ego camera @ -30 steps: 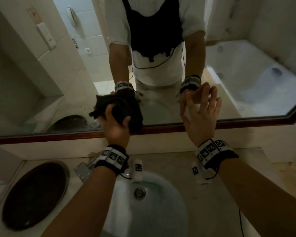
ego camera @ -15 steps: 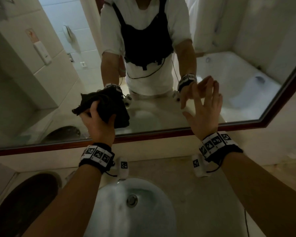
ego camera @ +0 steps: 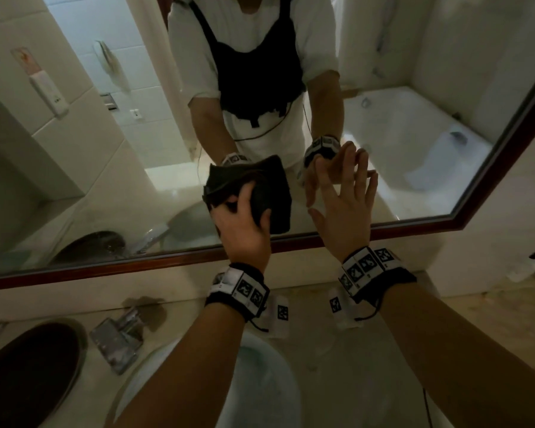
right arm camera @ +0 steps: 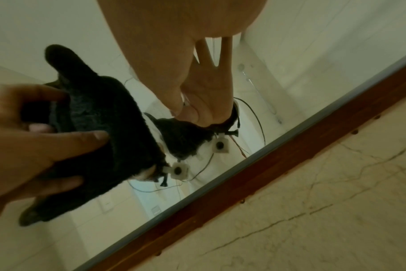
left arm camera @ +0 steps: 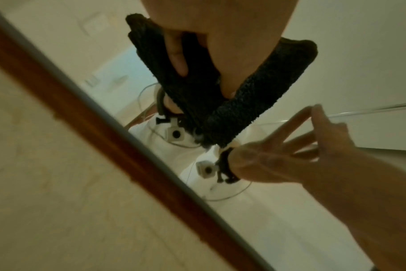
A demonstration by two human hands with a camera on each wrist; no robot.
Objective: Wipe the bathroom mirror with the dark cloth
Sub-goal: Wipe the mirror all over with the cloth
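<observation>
Currently your left hand [ego camera: 243, 223] grips the dark cloth [ego camera: 269, 193], fingers and thumb curled into the bunched fabric, and holds it flat against the mirror [ego camera: 105, 149] low on the glass, just above the wooden frame [ego camera: 167, 257]. From the left wrist view the cloth [left arm camera: 232, 102] folds into a V under your fingers [left arm camera: 176, 55], its reflection meeting it at the glass. From the right wrist view the same hand [right arm camera: 30, 143] shows thumb and fingers pinching the cloth [right arm camera: 109, 139], with part of the fabric sticking up past the grip.

Your right hand [ego camera: 345, 208] is released: fingers straight and spread, fingertips on or just at the glass, to the right of the cloth and near it. The right wrist view shows those fingers [right arm camera: 204, 53] meeting their reflection on the mirror. It holds nothing.

Both wrists wear black bands with printed square markers. Below the frame lies a pale marbled counter [ego camera: 368, 350] with a white basin [ego camera: 269, 381] under your forearms. Left of the basin sits a metal faucet [ego camera: 118, 341], and further left a dark round basin [ego camera: 28, 375]. Reflected in the glass: your white shirt, a dark chest harness, a white bathtub [ego camera: 414, 143] to the right, tiled walls to the left.
</observation>
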